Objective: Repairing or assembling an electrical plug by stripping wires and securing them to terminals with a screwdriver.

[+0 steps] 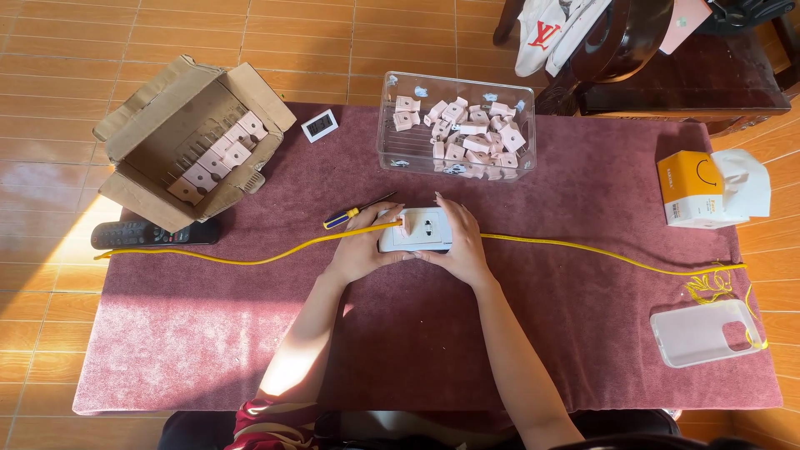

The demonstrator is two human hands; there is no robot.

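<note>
Socket plate: white wall outlet faceplate [417, 231], lying flat near the middle of the desk, face up, held between both hands.
Left hand grip: left hand [364, 248] curled around the plate's left end, thumb laid over the top left corner; fingers closed onto the edge, not spread.
Right hand grip: right hand [461, 243] wrapped on the plate's right end, fingers bent along its far edge, thumb low on the near side; closed firmly on the plate.
Yellow wire: thin yellow wire [250, 257] runs across the desk from the left edge, passes under the hands at the plate, goes on to the right and ends in a loose tangle.
Screwdriver: small screwdriver [354, 212] with blue and yellow handle, just beyond the left hand, tip pointing up and right, not touched.
Clear bin: transparent plastic box [392, 142] behind the plate, holding many pale pink and white small parts.
Cardboard box: open carton [133, 125] at far left, tipped, a row of similar pink parts inside.
Remote: black remote control [154, 232] beside the carton, near the wire.
Small white square device: [319, 125] between carton and bin.
Tissue box: orange and white box [692, 190] at right, tissue sticking out.
Phone case: clear case [700, 333] at lower right, touching the wire tangle.
Desk: covered in a maroon cloth [417, 350].
</note>
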